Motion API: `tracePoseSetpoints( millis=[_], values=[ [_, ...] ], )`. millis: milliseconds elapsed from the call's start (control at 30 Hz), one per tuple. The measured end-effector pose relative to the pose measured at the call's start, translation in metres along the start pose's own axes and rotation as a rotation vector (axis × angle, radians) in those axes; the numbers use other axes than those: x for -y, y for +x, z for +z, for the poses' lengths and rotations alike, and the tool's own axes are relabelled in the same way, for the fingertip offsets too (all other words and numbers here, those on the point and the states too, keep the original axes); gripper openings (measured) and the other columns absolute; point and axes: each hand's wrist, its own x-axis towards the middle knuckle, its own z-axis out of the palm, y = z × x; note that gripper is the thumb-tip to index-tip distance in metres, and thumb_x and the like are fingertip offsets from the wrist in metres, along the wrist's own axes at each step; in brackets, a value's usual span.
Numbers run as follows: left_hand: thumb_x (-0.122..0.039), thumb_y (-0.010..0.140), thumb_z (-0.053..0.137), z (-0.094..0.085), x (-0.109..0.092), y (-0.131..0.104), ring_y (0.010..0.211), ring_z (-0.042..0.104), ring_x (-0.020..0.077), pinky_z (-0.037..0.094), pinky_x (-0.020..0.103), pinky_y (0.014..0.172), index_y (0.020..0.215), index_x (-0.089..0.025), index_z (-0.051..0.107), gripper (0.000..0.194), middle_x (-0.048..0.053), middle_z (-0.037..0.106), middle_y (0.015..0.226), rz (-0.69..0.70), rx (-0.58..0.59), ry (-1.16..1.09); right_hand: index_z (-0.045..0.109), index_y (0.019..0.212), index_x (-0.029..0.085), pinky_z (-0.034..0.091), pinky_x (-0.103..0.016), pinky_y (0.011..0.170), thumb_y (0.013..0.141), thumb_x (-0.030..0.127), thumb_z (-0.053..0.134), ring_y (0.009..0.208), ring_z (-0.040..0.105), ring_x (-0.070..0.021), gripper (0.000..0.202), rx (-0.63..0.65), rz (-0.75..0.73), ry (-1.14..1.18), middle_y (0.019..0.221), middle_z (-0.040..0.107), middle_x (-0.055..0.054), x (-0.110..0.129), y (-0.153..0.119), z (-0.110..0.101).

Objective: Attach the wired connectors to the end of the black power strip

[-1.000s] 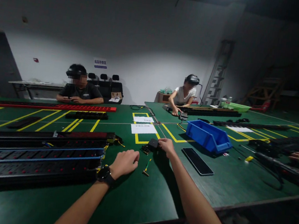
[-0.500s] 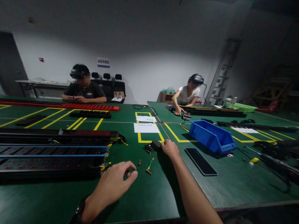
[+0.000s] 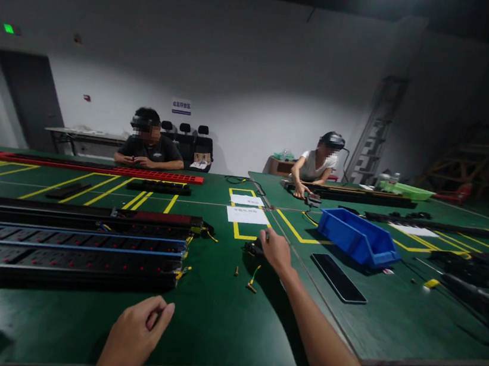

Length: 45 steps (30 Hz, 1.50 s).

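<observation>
Over the green desk (image 3: 209,316), holds left hand (image 3: 133,327) near the front edge, fingers loosely curled; cannot tell whether gripping anything. Reaches farther forward with right hand (image 3: 272,248), knuckles bent, to a black part (image 3: 254,248) on the desk; cannot tell whether clamped on it.

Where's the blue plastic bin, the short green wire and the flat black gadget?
Blue plastic bin (image 3: 345,240): head view, near side wall.
Short green wire (image 3: 255,275): head view, its middle.
Flat black gadget (image 3: 339,278): head view, top face.
</observation>
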Motion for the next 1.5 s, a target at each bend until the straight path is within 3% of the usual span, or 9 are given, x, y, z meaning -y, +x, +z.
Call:
tracePoseSetpoints(
  millis=[133, 267, 367, 600, 900, 1300, 1500],
  values=[
    [-0.054, 0.088, 0.047, 0.006, 0.000, -0.005, 0.051, 0.042, 0.0133, 0.033, 0.026, 0.055, 0.058, -0.024, 0.052, 0.043, -0.002, 0.048, 0.054, 0.028, -0.092, 0.015, 0.070, 0.101, 0.019, 0.039, -0.029, 0.077, 0.109, 0.039, 0.038, 0.086, 0.068, -0.0215, 0.039, 0.058, -0.355, -0.030, 0.093, 0.075, -0.010, 0.034, -0.019, 0.006],
    [-0.049, 0.090, 0.048, 0.008, 0.000, -0.011, 0.052, 0.046, 0.0142, 0.035, 0.027, 0.057, 0.059, -0.024, 0.052, 0.040, -0.001, 0.054, 0.056, 0.089, -0.138, 0.048, 0.070, 0.108, 0.021, 0.040, -0.027, 0.080, 0.109, 0.039, 0.040, 0.090, 0.070, -0.0207, 0.035, 0.171, -0.528, -0.008, 0.097, 0.077, -0.008, 0.061, -0.038, 0.014],
    [-0.047, 0.091, 0.048, 0.008, 0.000, -0.013, 0.053, 0.050, 0.0152, 0.035, 0.028, 0.057, 0.059, -0.025, 0.052, 0.039, 0.000, 0.057, 0.059, 0.103, -0.120, 0.085, 0.072, 0.109, 0.022, 0.041, -0.026, 0.079, 0.108, 0.036, 0.045, 0.091, 0.071, -0.0203, 0.030, 0.285, -0.597, -0.040, 0.100, 0.078, -0.008, 0.066, -0.043, 0.018],
    [-0.047, 0.093, 0.046, 0.008, 0.001, -0.011, 0.055, 0.052, 0.0155, 0.034, 0.029, 0.059, 0.061, -0.025, 0.050, 0.039, 0.000, 0.058, 0.059, 0.116, -0.071, 0.115, 0.072, 0.117, 0.022, 0.043, -0.027, 0.078, 0.103, 0.030, 0.051, 0.093, 0.072, -0.0223, 0.026, 0.370, -0.528, -0.093, 0.101, 0.078, -0.008, 0.052, -0.040, 0.019],
    [-0.047, 0.093, 0.045, 0.006, 0.001, -0.012, 0.053, 0.050, 0.0146, 0.032, 0.028, 0.058, 0.061, -0.024, 0.049, 0.040, -0.001, 0.056, 0.057, 0.104, -0.047, 0.154, 0.069, 0.123, 0.022, 0.043, -0.029, 0.078, 0.102, 0.029, 0.051, 0.093, 0.071, -0.0235, 0.028, 0.421, -0.470, -0.029, 0.103, 0.077, -0.010, 0.054, -0.040, 0.015],
    [-0.045, 0.096, 0.045, 0.006, 0.000, -0.014, 0.054, 0.049, 0.0140, 0.031, 0.029, 0.058, 0.062, -0.023, 0.050, 0.040, -0.001, 0.056, 0.058, 0.122, -0.052, 0.165, 0.071, 0.120, 0.022, 0.038, -0.031, 0.070, 0.097, 0.029, 0.052, 0.079, 0.064, -0.0237, 0.031, 0.403, -0.494, 0.046, 0.080, 0.071, -0.007, 0.046, -0.037, 0.025],
    [-0.042, 0.098, 0.047, 0.007, 0.003, -0.016, 0.053, 0.050, 0.0118, 0.031, 0.027, 0.058, 0.063, -0.022, 0.054, 0.040, -0.002, 0.056, 0.058, 0.202, -0.081, 0.153, 0.070, 0.123, 0.021, 0.036, -0.029, 0.070, 0.099, 0.029, 0.053, 0.080, 0.064, -0.0210, 0.030, 0.433, -0.490, 0.024, 0.081, 0.070, -0.006, 0.046, -0.037, 0.023]
  ],
)
